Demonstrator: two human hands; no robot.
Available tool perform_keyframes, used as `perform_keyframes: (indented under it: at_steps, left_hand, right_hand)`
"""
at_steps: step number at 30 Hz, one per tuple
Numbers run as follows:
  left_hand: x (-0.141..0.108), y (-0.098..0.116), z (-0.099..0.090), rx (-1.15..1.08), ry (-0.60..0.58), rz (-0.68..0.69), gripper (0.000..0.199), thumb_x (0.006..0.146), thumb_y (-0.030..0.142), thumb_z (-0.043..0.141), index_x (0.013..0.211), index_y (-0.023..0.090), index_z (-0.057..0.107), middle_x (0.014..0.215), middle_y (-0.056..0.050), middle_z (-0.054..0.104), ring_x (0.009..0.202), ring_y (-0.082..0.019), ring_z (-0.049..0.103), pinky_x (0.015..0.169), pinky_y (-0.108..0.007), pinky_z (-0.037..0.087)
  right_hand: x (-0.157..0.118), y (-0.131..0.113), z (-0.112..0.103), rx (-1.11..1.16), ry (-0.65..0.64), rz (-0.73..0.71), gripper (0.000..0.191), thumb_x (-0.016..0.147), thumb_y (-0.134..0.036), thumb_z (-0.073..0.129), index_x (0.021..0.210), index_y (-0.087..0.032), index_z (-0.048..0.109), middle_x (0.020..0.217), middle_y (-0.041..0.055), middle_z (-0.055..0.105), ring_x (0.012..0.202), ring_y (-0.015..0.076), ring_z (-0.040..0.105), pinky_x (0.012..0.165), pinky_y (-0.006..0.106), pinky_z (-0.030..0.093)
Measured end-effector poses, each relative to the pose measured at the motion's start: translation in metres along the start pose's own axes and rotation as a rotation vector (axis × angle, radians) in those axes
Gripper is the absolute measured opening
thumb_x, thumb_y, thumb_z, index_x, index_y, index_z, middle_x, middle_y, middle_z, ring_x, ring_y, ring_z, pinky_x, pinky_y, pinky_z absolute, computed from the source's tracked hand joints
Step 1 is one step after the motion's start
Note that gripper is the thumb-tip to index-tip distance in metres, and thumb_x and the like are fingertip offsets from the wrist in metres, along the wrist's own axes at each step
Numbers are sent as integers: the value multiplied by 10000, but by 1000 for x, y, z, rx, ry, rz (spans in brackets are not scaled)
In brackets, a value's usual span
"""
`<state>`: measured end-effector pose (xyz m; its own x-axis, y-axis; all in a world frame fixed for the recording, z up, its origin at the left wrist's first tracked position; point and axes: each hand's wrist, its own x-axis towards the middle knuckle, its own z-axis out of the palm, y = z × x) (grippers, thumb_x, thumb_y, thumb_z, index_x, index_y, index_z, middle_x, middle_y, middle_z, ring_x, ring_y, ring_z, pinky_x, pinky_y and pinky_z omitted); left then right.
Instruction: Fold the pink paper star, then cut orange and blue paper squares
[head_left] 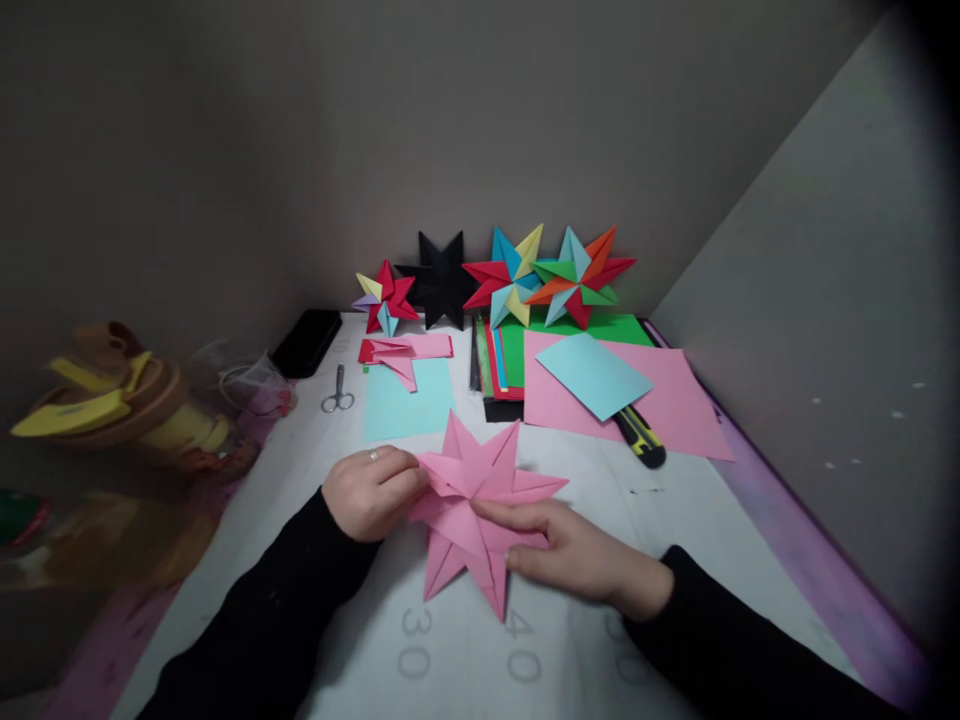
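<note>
A large pink folded-paper star [469, 525] with several points lies on the white surface in front of me. My left hand [375, 490] is closed on its upper left point, thumb and fingers pinched at the paper's edge. A ring shows on that hand. My right hand [574, 550] rests on the star's right side, index finger stretched to the centre and thumb apart below it, holding nothing between them. Some of the star's right part is hidden under the right hand.
Behind stand a black star [442, 280] and several multicoloured stars [514, 278]. Nearer are scissors [339, 390], a black phone [307, 342], light blue paper [409, 400], pink sheets [675, 390] and a yellow-black cutter [643, 440]. A clay pot [161, 395] stands left.
</note>
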<state>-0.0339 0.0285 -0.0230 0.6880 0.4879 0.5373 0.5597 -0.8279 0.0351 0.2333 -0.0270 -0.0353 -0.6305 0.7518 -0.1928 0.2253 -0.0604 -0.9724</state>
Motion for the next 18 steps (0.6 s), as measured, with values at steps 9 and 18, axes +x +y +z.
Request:
perform_keyframes:
  at_steps: [9,18]
  left_hand:
    - [6,-1,1,-255,66,-49,120,856,213,566,847,162,674,745,-48,690,637,-120,639,574,-203,504]
    - [7,0,8,-210,34,-203,185,834,344,600,896,177,651,791,-50,637,734,-172,590,657,-285,482]
  right_hand:
    - [1,-2,1,-7,64,-15,580,816,-385,628,1343,-236,437,1426,65,410,1325,239,372,1121,461,249]
    - [2,-2,2,-4,48,-11,592,802,-383,641,1340,-234,443,1431,70,397,1330,249,359,1115,473,253]
